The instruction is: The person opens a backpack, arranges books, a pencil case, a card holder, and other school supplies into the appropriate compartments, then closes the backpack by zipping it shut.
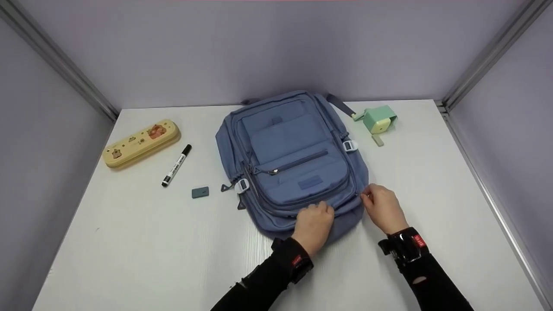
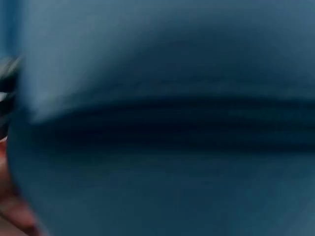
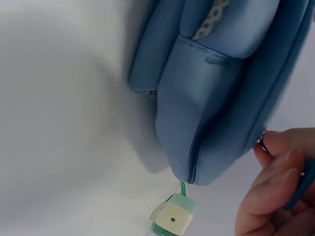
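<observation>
A blue backpack (image 1: 298,142) lies front side up on the white table, its bottom toward me. My left hand (image 1: 314,224) grips the cloth at the lower edge of its front. At the backpack's lower right side, my right hand (image 1: 384,208) pinches a small zipper pull; a dark loop shows between thumb and finger of that hand (image 3: 273,182) in the right wrist view. Blurred blue cloth (image 2: 162,191) fills most of the left wrist view, with fingertips (image 2: 15,206) at its left edge.
Left of the backpack lie a yellow pencil case (image 1: 140,144), a black-and-white marker (image 1: 176,166) and a small dark eraser-like block (image 1: 200,192). A green crank pencil sharpener (image 1: 379,119) and a small greenish block (image 1: 377,140) stand at the back right. Panels (image 1: 276,52) enclose the table.
</observation>
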### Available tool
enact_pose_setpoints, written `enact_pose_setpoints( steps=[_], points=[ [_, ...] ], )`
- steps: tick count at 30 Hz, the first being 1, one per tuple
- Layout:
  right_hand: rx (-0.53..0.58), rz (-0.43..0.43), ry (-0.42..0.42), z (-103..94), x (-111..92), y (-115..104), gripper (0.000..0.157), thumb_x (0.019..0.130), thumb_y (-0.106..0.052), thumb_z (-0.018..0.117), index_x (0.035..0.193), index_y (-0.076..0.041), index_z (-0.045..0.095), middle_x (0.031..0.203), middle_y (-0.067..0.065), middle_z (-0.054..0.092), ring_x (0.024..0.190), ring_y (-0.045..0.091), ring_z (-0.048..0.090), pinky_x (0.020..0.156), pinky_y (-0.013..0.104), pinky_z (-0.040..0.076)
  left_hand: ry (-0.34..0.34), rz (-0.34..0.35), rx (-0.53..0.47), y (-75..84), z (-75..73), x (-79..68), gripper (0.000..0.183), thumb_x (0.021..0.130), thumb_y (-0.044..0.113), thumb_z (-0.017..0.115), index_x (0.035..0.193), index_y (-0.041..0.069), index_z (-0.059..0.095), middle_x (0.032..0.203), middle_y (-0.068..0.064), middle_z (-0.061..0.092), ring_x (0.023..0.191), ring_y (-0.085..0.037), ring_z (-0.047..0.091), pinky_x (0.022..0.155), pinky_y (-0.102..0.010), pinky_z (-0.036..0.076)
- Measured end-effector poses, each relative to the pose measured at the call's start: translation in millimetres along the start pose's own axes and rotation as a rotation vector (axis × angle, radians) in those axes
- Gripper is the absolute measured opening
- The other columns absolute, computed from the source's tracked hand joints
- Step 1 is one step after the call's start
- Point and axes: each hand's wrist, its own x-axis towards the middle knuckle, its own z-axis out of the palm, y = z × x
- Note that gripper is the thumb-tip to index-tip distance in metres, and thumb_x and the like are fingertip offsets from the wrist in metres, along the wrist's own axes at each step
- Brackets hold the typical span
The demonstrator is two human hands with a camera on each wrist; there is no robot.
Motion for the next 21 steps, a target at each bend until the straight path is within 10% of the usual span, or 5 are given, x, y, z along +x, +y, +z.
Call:
enact_pose_setpoints(
  steps=[12,21],
  points=[
    [-0.001,-0.013,-0.028,5.9,4.5,-6.3,0.010,0.090,-0.003,0.065,0.082,0.001,0.063,0.074,0.012,0.064,0.065,0.021,0.057,0.059,0.032,0.043,0.194,0.156,-0.096,-47.7,10.2,-39.9,0.007,0.076,0.016,0.073,0.075,0.021,0.068,0.073,0.008,0.062,0.058,-0.010,0.057,0.049,-0.024,0.044],
    [-0.067,-0.020,-0.020,13.3,45.6,-2.8,0.013,0.090,-0.005,0.065,0.081,0.003,0.060,0.077,0.019,0.065,0.069,0.034,0.061,0.064,0.048,0.048,0.227,0.174,-0.188,-61.4,11.0,-55.0,0.008,0.075,0.013,0.072,0.076,0.020,0.068,0.072,0.007,0.062,0.061,-0.010,0.059,0.054,-0.026,0.047]
  ],
)
